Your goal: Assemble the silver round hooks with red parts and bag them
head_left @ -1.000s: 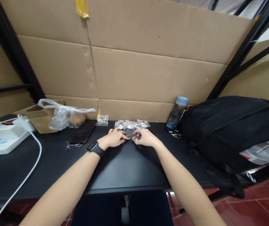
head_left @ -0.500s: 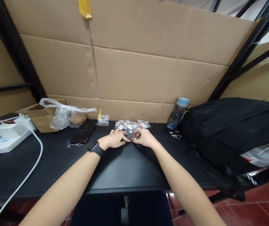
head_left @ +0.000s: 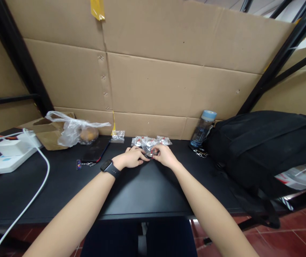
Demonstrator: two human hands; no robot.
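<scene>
In the head view my right hand [head_left: 166,156] is closed, thumb and fingertips pinching a small clear plastic packet with red bits [head_left: 151,152]. Its contents are too small to make out. My left hand [head_left: 134,157] rests palm down on the black table [head_left: 147,192], fingers stretched towards the packet's near left side; whether they touch it I cannot tell. Just behind both hands lie several clear plastic packets [head_left: 140,140] with shiny and red parts inside. A dark smartwatch [head_left: 110,167] is on my left wrist.
Left of my hands are another clear packet [head_left: 118,136], a dark phone [head_left: 95,153], a tied plastic bag [head_left: 71,132] and a white power strip [head_left: 10,160] with cable. On the right stand a blue-capped bottle [head_left: 203,128] and a black backpack [head_left: 262,146]. Cardboard [head_left: 153,85] walls the back.
The small packet with red bits has turned slightly in my right fingertips, and that hand has shifted a little. My left hand stays almost in place.
</scene>
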